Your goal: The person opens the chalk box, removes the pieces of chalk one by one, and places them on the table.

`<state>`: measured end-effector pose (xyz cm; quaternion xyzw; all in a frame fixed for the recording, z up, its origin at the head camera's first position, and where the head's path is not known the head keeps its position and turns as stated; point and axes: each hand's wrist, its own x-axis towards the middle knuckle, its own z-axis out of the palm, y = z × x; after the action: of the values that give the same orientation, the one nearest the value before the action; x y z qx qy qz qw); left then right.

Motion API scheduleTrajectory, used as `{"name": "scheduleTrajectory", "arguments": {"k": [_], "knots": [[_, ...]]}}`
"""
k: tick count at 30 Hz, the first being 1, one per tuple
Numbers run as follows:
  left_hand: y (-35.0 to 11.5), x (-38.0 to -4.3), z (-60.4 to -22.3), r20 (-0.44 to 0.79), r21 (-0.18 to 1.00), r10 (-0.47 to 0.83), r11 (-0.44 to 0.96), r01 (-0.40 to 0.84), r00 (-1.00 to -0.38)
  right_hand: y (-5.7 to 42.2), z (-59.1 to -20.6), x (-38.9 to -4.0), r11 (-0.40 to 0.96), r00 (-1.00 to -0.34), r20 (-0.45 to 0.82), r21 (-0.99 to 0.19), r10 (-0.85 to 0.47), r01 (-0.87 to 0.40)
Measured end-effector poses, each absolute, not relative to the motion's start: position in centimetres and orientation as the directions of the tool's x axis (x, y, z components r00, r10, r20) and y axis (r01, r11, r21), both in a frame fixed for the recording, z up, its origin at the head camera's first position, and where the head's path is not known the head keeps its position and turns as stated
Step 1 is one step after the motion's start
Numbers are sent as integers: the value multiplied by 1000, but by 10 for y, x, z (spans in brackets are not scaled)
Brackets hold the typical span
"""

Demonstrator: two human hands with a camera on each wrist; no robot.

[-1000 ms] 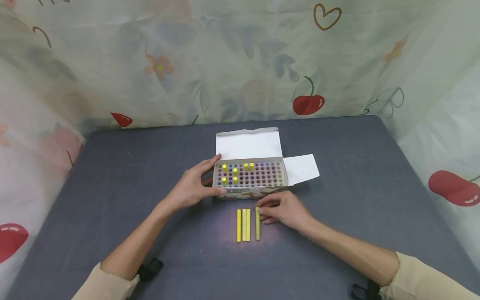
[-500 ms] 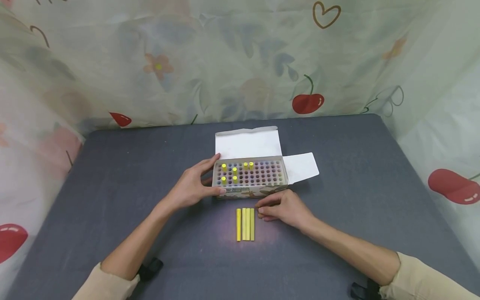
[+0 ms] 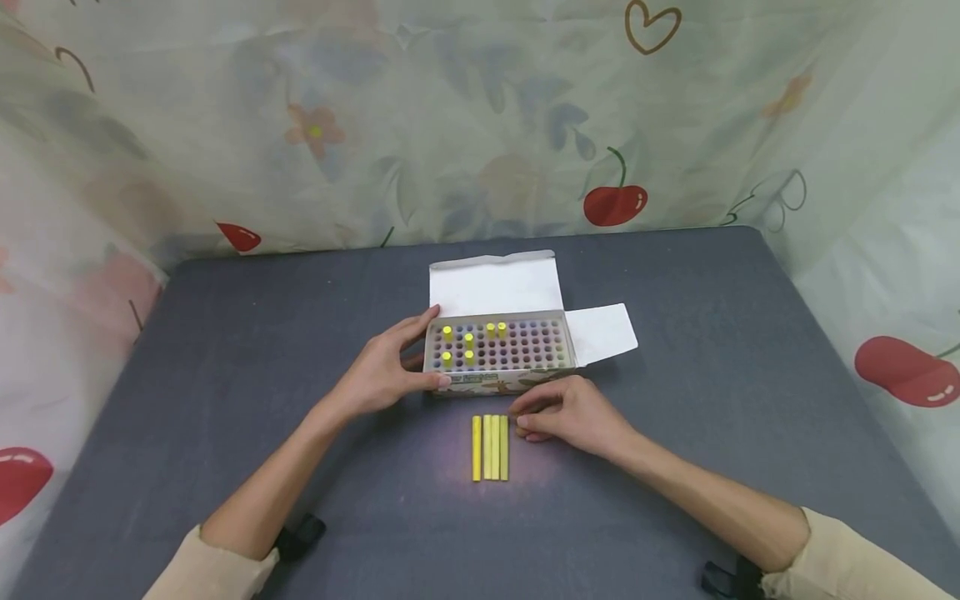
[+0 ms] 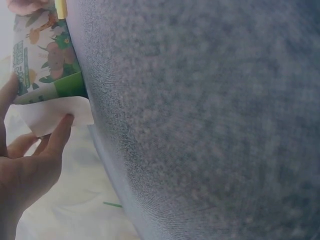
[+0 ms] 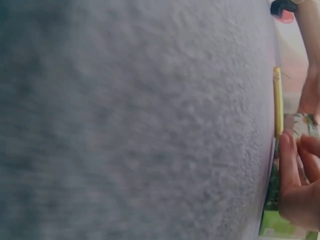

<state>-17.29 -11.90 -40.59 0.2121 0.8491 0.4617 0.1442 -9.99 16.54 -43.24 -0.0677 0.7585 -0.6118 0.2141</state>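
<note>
An open chalk box [image 3: 495, 386] with a holed tray holds several upright yellow chalks [image 3: 468, 341], mostly toward its left half. My left hand [image 3: 378, 375] grips the box's left end, thumb on the front wall and index finger at the back corner. In the left wrist view its fingers touch a white end flap [image 4: 52, 112]. Before the box, several yellow chalk sticks [image 3: 491, 447] lie side by side, the leftmost slightly apart. My right hand [image 3: 573, 417] holds nothing; its loosely curled fingers rest just right of the row, fingertips beside the upper end of the rightmost stick.
The box's white lid [image 3: 495, 285] stands raised behind it, and a side flap [image 3: 600, 333] sticks out to the right. Everything rests on a grey cloth-covered table [image 3: 247, 350]. A patterned curtain [image 3: 465, 125] hangs along the back and sides.
My right hand has slid the rightmost chalk stick left against its neighbours and let go of it, fingers staying close by. My left hand has kept its hold on the box.
</note>
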Motion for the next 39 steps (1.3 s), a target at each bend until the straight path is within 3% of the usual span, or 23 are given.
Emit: {"name": "scheduleTrajectory", "arguments": {"k": [8,12,29,39], "knots": [[-119,-174,-406,-44,849,500,475,232,-865,167,-415,-105,201,-881,-138,-978,-453,50],[-119,-174,-406,-38,851,502,469,236,-864,167,-405,-108,163,-881,-126,-985,-456,57],[-119,-174,-407,-39,842,500,483,242,-865,170,-382,-122,246,-931,-24,-967,-363,-71],[-119,-173,-406,-40,845,502,479,239,-864,170,-375,-139,210,-945,50,-970,-324,-124]]}}
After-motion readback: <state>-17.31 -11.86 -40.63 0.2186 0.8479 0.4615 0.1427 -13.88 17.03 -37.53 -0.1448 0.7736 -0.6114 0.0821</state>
